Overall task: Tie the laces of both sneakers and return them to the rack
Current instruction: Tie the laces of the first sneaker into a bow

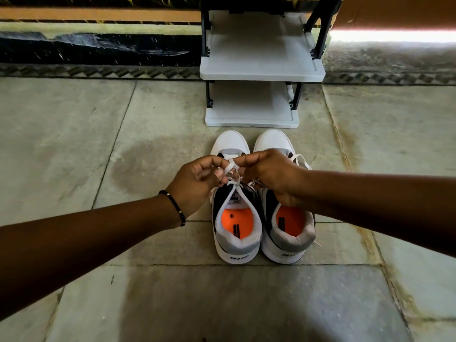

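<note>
Two white, grey and black sneakers with orange insoles stand side by side on the stone floor, toes pointing at the rack. Over the left sneaker point(237, 233), my left hand point(197, 183) and my right hand point(269, 175) each pinch part of its white lace point(233, 169), which forms loops between my fingertips. The right sneaker point(287, 230) sits partly under my right wrist, and its loose lace point(302, 162) trails off to the right. The grey shoe rack point(261, 70) with black posts stands just beyond the toes, its two visible shelves bare.
Grey stone slabs with dark joints spread all around the shoes. A damp stain point(140, 164) marks the floor left of them. A dark wall base runs along the back, and a brown board point(394, 11) stands at the upper right.
</note>
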`<state>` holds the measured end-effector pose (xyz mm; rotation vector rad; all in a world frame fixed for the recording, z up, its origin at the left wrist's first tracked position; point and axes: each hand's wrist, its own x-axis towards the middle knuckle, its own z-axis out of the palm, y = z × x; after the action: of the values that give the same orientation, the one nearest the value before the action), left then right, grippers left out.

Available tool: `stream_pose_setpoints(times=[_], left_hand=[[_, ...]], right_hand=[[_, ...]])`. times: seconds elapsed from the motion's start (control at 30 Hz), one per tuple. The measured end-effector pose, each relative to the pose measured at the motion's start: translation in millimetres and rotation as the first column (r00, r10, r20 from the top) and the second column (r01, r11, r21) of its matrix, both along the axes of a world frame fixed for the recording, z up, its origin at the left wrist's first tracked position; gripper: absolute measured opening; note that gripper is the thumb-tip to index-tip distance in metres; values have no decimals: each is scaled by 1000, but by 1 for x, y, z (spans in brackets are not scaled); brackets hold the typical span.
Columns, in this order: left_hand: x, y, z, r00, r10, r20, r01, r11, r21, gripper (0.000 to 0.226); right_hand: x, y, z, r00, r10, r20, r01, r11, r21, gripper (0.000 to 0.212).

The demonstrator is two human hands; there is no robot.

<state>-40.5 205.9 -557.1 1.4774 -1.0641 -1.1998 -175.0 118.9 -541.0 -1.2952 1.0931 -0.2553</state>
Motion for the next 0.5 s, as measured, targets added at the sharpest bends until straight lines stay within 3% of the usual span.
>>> stream_pose_setpoints(times=[0.23, 0.37, 0.5], left_hand=[[2, -5, 0, 994, 42, -102, -34, 996, 83, 15], [7, -8, -1, 1000, -14, -26, 17, 992, 124, 5], [7, -11, -1, 999, -40, 38, 34, 989, 142, 4]], right_hand=[[3, -1, 5, 1000, 29, -8, -29, 998, -59, 18], [2, -4, 7, 988, 147, -38, -152, 962, -227, 12], [1, -6, 18, 883, 352, -312, -470, 686, -556, 17]])
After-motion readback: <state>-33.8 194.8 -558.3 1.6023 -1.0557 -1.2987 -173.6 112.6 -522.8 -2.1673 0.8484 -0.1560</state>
